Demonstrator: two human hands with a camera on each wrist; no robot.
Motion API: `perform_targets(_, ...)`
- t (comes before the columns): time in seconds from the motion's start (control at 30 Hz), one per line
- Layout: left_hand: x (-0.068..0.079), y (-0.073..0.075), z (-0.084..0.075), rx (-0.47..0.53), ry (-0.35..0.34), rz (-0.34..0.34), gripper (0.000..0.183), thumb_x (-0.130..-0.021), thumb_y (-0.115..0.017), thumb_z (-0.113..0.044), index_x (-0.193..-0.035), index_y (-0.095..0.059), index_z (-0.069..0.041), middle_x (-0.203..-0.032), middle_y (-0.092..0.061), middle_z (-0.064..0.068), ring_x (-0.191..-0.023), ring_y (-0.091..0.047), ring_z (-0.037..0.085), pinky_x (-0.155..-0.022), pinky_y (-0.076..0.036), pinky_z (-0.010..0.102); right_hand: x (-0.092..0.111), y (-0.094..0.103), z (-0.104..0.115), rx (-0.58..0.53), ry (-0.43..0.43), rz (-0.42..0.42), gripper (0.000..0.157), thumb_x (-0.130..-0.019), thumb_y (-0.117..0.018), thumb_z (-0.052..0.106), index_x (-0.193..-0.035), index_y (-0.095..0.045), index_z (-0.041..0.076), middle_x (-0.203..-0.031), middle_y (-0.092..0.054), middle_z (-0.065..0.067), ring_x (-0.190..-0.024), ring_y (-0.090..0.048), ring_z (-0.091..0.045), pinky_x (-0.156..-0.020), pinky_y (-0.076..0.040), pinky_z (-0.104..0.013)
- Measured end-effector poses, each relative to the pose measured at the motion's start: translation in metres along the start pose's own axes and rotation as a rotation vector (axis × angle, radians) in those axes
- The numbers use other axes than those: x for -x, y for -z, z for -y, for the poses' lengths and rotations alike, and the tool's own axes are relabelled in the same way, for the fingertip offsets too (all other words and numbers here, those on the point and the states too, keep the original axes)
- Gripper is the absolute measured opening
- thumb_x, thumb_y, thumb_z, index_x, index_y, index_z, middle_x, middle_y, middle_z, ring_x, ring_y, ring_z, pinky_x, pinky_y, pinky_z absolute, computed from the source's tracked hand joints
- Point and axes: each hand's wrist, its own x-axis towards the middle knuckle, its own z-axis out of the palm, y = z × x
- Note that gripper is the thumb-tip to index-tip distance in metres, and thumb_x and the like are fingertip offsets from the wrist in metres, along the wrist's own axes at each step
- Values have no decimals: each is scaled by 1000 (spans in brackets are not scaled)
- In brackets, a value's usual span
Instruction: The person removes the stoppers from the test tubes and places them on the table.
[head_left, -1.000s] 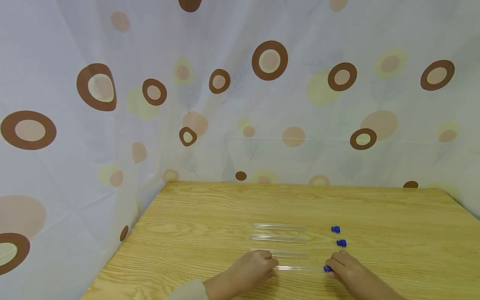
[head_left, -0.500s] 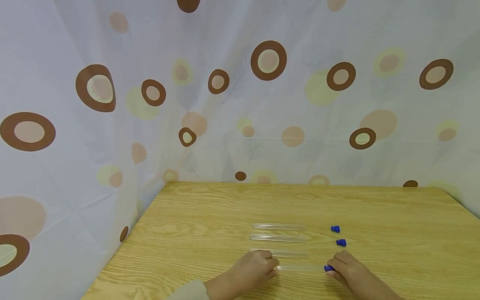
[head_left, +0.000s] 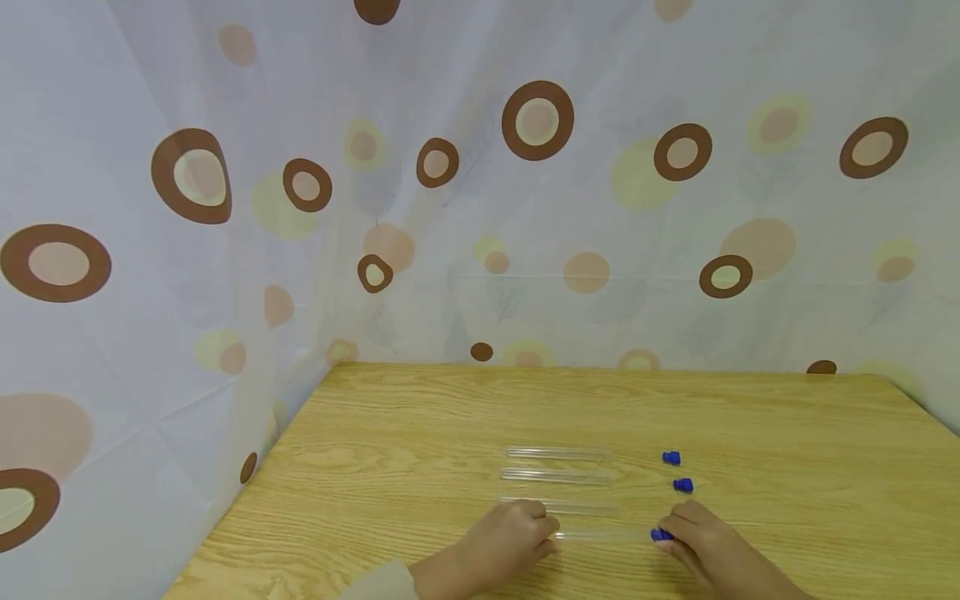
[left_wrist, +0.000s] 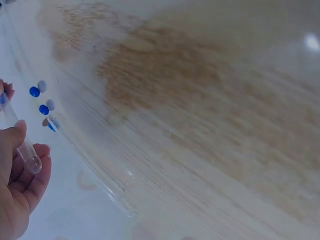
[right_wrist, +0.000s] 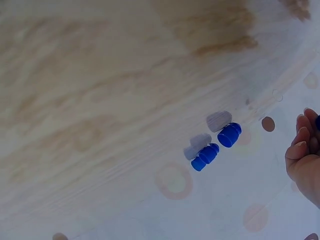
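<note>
In the head view my left hand holds a clear test tube near its left end, level above the table. The left wrist view shows this tube's rounded end between thumb and fingers. My right hand pinches a blue stopper at the tube's other end. How far the stopper sits in the tube cannot be told. Behind the left hand lie three more clear test tubes, the nearest tube partly hidden by it. Two blue stoppers lie beyond the right hand, a far stopper and a nearer stopper.
The wooden table extends behind and to both sides of the hands. A pale curtain with brown and yellow circles hangs along its back and left edges.
My right hand and the blue stopper have shifted very slightly to the right. The left hand stays almost in place with the test tube, and the loose tubes and stoppers have not moved.
</note>
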Motion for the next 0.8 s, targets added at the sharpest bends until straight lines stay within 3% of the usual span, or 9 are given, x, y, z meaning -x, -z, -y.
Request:
perform_targets(0.13, 0, 2, 1, -8, -4, 22, 14, -86, -63, -25, -91, -68, -13, -80, -64, -7, -72, -58, -5, -65, -41, -4, 2, 0, 0, -20, -6, 18, 18, -92, -55, 19, -81, -63, 7, -74, -48, 8, -68, -37, 4, -55, -29, -5)
perform_targets(0.53, 1, 0, 4, -19, -35, -17, 12, -84, -65, -24, -88, -67, -13, -79, -65, -6, -70, -60, -4, -64, -40, -5, 4, 4, 0, -52, 6, 84, 10, -89, -59, 18, -84, -62, 9, -78, -48, 10, -71, -38, 3, -57, -31, -4)
perform_targets(0.8, 3, -1, 5, -35, -42, -25, 12, -81, -68, -26, -85, -67, -14, -74, -63, -7, -66, -58, -5, -63, -39, -5, 5, -1, -2, -92, 60, 63, 14, -92, -55, 19, -86, -61, 8, -80, -51, 7, -73, -43, 0, -59, -34, -6)
